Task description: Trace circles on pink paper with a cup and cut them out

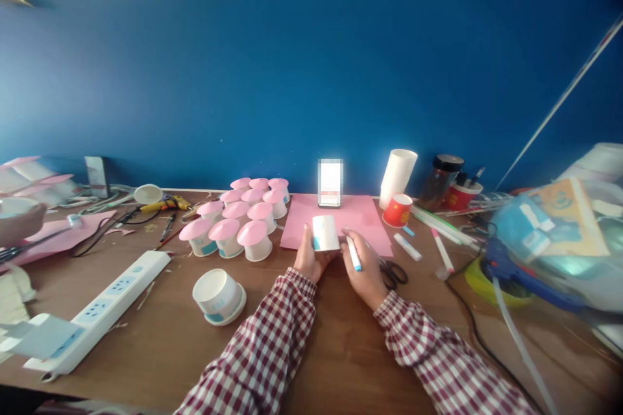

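My left hand (pixel 310 258) is closed round a white paper cup (pixel 325 233) with a blue patch on its side. A white marker with a blue end (pixel 354 254) is gripped in my right hand (pixel 366 272), just right of the cup. Beneath and behind both hands lies a pink sheet of paper (pixel 360 214). Black-handled scissors (pixel 393 274) rest beside my right hand, partly hidden by it. To the left, several white cups topped with pink paper discs (pixel 252 233) stand in rows. Nearer me, another white cup (pixel 215 292) sits upside down on a round white piece.
Left are a white power strip (pixel 117 288) and a yellow glue gun (pixel 167 204). At the right stand a stack of white cups (pixel 398 175), a red cup (pixel 398 210), a dark jar (pixel 440 181) and a bulging clear bag (pixel 559 240). Another person's hand (pixel 22 224) shows far left.
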`<state>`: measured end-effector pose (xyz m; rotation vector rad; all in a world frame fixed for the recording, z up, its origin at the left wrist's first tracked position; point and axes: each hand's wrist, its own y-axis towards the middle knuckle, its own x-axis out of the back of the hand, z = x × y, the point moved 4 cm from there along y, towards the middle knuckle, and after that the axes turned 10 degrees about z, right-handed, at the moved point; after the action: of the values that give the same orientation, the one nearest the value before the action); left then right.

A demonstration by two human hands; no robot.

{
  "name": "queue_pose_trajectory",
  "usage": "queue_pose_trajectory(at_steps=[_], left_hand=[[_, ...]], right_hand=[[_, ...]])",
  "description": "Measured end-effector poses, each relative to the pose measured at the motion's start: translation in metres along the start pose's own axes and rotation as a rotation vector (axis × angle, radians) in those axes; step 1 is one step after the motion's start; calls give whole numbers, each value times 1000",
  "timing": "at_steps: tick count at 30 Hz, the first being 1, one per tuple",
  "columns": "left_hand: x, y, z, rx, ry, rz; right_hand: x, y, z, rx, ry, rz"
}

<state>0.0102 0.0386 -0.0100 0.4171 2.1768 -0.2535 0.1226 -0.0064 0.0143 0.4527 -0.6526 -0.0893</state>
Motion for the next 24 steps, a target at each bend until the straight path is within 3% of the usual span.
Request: queue_pose_trajectory(at_steps=[24], left_hand=[[-2, -2, -2, -1, 15, -26]], right_hand=[[0, 0, 1, 10, 7, -12]])
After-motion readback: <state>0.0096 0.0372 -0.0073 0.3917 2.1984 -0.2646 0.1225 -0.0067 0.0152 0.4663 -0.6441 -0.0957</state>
